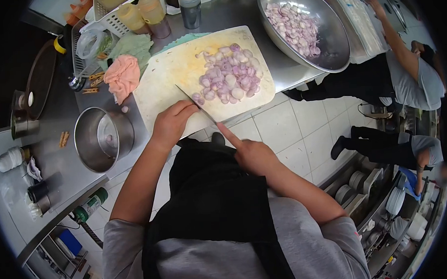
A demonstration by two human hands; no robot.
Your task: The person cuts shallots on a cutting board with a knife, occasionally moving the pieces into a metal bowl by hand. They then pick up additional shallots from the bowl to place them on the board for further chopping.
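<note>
On the white cutting board [163,75] lies a heap of sliced shallots [230,77]. My right hand [254,155] is wrapped round the pink handle of a knife [202,109], whose blade points up and left over the board. Close to the blade's left side, my left hand [174,121] rests on the board with its fingers curled together; whatever is under the fingertips is hidden. A few slices lie just beyond them. A large metal bowl [336,45] at the upper right holds many more sliced shallots.
Left of the board stand a steel pot [104,139], a pink cloth [122,76] and clothespins [64,139]. Sauce bottles [153,15] and a basket are behind. Two people [413,76] stand at the right, near a dish shelf [386,202].
</note>
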